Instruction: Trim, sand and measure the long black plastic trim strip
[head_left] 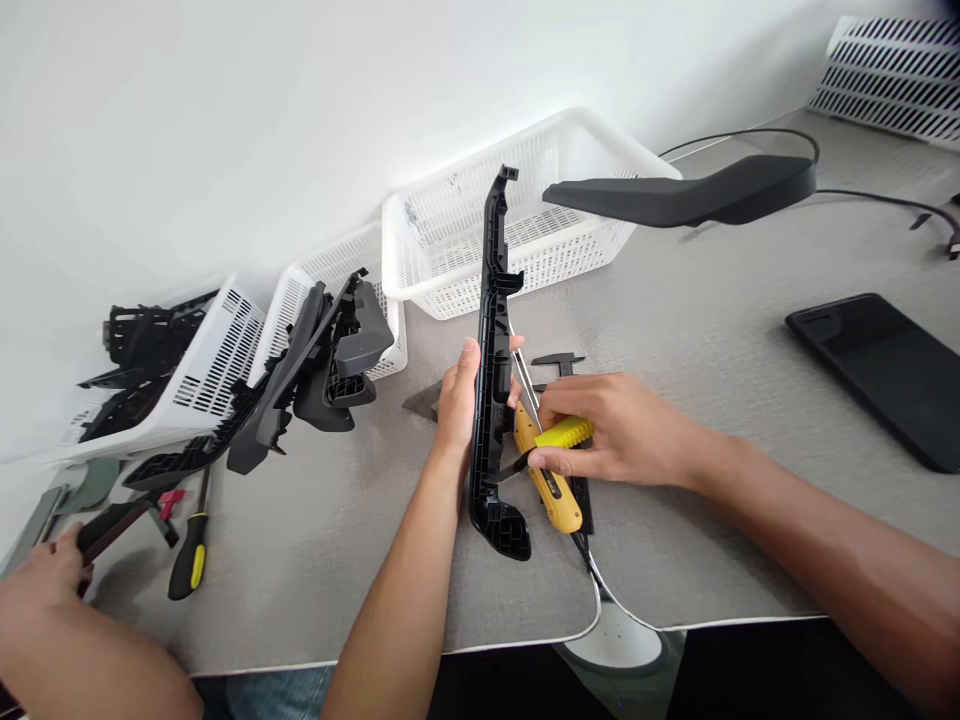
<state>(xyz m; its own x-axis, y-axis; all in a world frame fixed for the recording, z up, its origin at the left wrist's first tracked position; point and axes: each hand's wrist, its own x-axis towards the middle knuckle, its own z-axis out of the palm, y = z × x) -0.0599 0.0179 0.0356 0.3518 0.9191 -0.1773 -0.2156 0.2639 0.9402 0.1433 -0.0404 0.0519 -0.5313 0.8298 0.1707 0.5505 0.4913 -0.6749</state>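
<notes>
My left hand (454, 410) is closed around a long black plastic trim piece (492, 330), holding it raised above the table with its ribbed side showing. In my right hand (622, 425) is a yellow-handled utility knife (568, 432); its dark front end points at the lower part of the trim piece, and I cannot tell whether the tip touches it. Beneath the knife lies a yellow corded tool (564, 510). A black caliper (558, 359) rests just behind my right hand, partly covered by it.
Behind stands a white basket (431, 298), with a dark grey trim piece (705, 195) at its right. Leftward, two white baskets (217, 345) hold black parts. A screwdriver (187, 560) lies near another person's hand (41, 575). A phone (885, 380) is at right.
</notes>
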